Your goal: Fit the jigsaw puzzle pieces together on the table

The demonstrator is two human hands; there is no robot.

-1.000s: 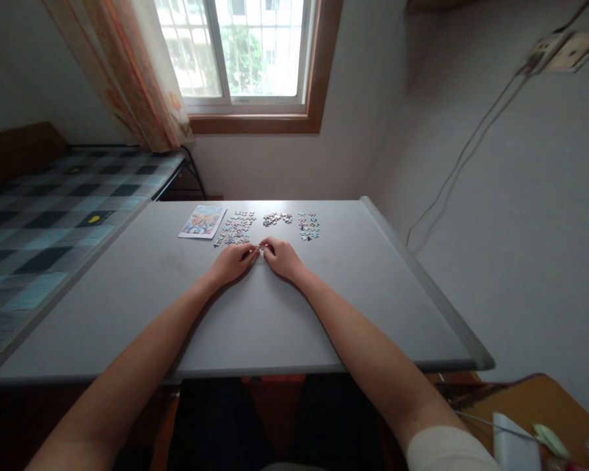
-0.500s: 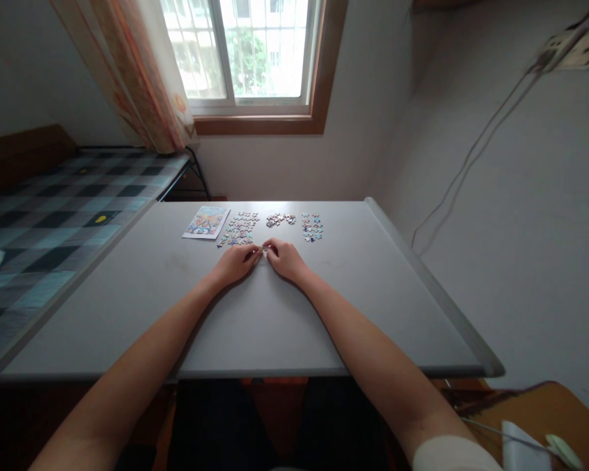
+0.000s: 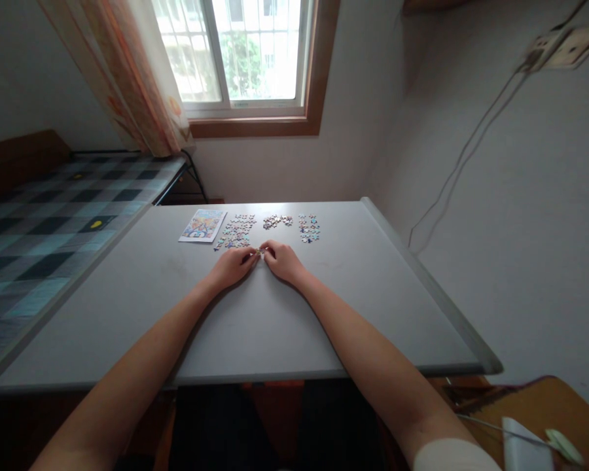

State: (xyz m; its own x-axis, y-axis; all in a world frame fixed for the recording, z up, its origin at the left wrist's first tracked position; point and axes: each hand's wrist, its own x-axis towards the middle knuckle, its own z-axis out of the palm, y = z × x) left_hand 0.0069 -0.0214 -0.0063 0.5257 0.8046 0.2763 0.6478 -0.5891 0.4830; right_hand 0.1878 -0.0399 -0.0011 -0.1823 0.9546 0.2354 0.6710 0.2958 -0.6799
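Observation:
My left hand (image 3: 233, 267) and my right hand (image 3: 281, 260) meet near the middle of the table, fingertips pinched around small jigsaw pieces (image 3: 260, 252). How the pieces fit together is too small to make out. Just beyond my left hand lie rows of loose jigsaw pieces (image 3: 239, 230). A heaped cluster of pieces (image 3: 277, 222) sits behind my hands, and another group of pieces (image 3: 309, 229) is laid out to the right. At the left rests a printed picture card (image 3: 203, 226) with a colourful design.
The light grey table (image 3: 275, 327) has raised edges and stands below a window (image 3: 245, 55). A bed with a checked cover (image 3: 78, 209) is on the left. At lower right, a wooden stool (image 3: 554, 412) carries a white device with a cable. Another cable (image 3: 456, 170) hangs down the right wall.
The view has shifted slightly, so the table and pieces appear a little further left. Both hands stay together at the same pieces, with only small finger movement.

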